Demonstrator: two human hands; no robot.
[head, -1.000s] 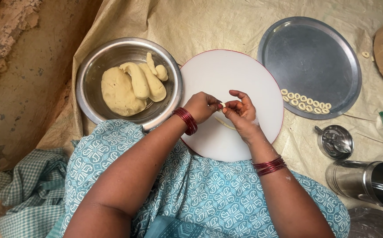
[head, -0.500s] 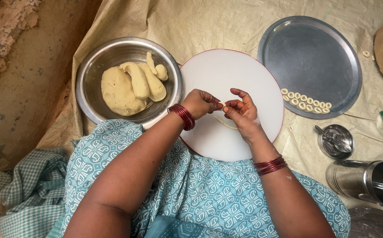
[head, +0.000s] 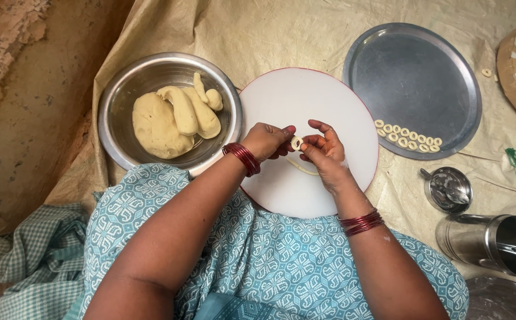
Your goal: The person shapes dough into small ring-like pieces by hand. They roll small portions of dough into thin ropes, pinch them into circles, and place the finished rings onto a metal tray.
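Beige cloth (head: 258,29) covers the floor under everything. Nearest, the left hand (head: 270,141) and right hand (head: 324,153) meet over a round white board (head: 305,95), fingertips of both pinched together on a small dough ring (head: 296,143). A thin dough strip (head: 301,168) lies on the board beneath. Left sits a steel bowl (head: 121,106) of dough (head: 163,121); farther right, a steel plate (head: 412,77) carries a row of finished rings (head: 407,136).

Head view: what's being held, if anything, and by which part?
A small dough ring, pinched at its rim between the fingertips of the left hand and right hand, above the white round board.
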